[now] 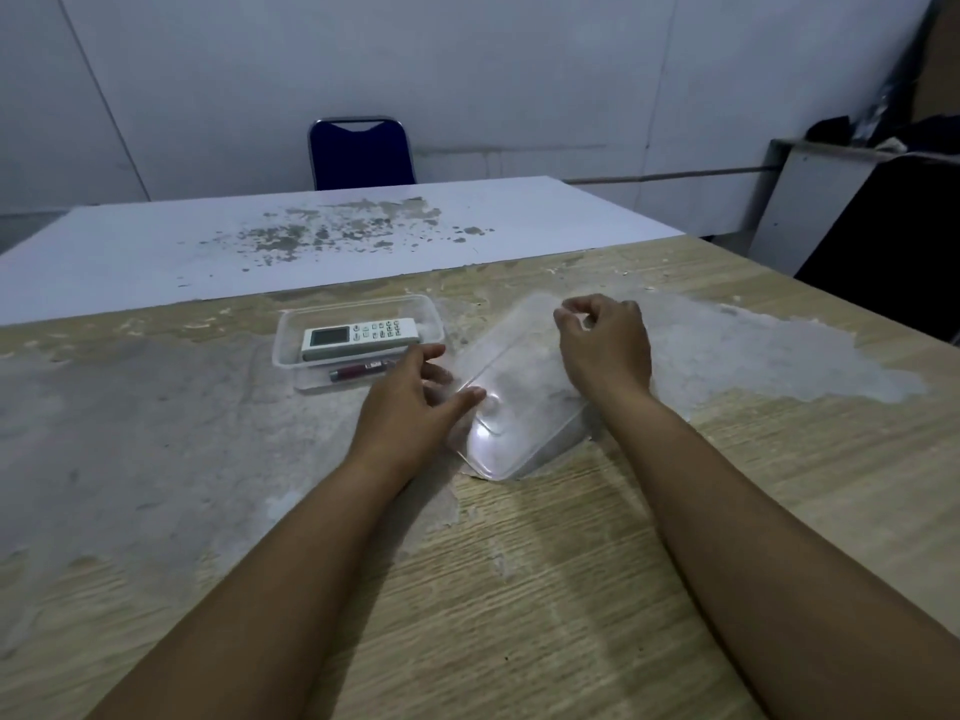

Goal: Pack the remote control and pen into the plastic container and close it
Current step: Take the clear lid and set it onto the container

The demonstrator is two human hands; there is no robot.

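Lid (519, 407) beside container (284, 332), left hand (410, 402) loose-fingered on its edge, right hand (605, 348) pinching its far edge

Worn wood-grain tabletop (571, 589) with grey scuffed patches. Clear plastic container (284, 345) sits left of centre, with a clear lid (519, 407) just right of it. A white surface (156, 241) adjoins the far side.

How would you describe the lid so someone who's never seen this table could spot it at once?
On the worn wooden table, look just right of the clear container holding the remote and pen. The lid lies there between the left hand and right hand. Unlike the container, it is a shallow, empty clear sheet with a bright glare on it.
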